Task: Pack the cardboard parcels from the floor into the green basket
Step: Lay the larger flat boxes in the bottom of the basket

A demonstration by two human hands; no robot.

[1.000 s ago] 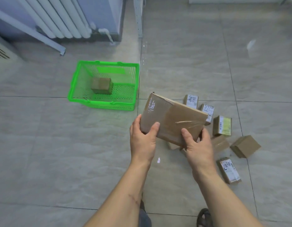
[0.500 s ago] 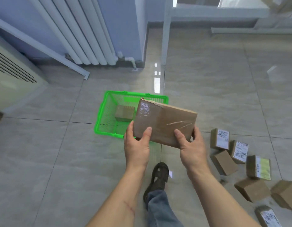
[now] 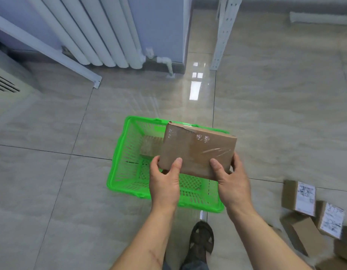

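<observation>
Over at the far left, well away from either hand, a white radiator (image 3: 102, 36) is standing against the blue wall. Coming rightward, the green basket (image 3: 118, 166) is sitting on the tiled floor (image 3: 52, 172), directly under and beyond the person's hands, and a small cardboard box (image 3: 150, 148) is lying inside it, partly hidden behind the parcel being held. The left hand (image 3: 164, 182) is gripping the near left corner of a flat taped parcel (image 3: 198, 151), its thumb pressing on the top face and its fingers (image 3: 154, 162) curling under the edge. The parcel is hanging above the basket's right half, tilted a little, with glossy tape across its top. The right hand (image 3: 232, 184) is clamping the near right corner the same way, thumb on top, fingers wrapping the side. Below the hands, a sandalled foot (image 3: 201, 238) is planted just before the basket's near rim. To the right of the right hand's fingers, well apart, several loose parcels (image 3: 305, 199) are lying on the floor, two showing white labels.
</observation>
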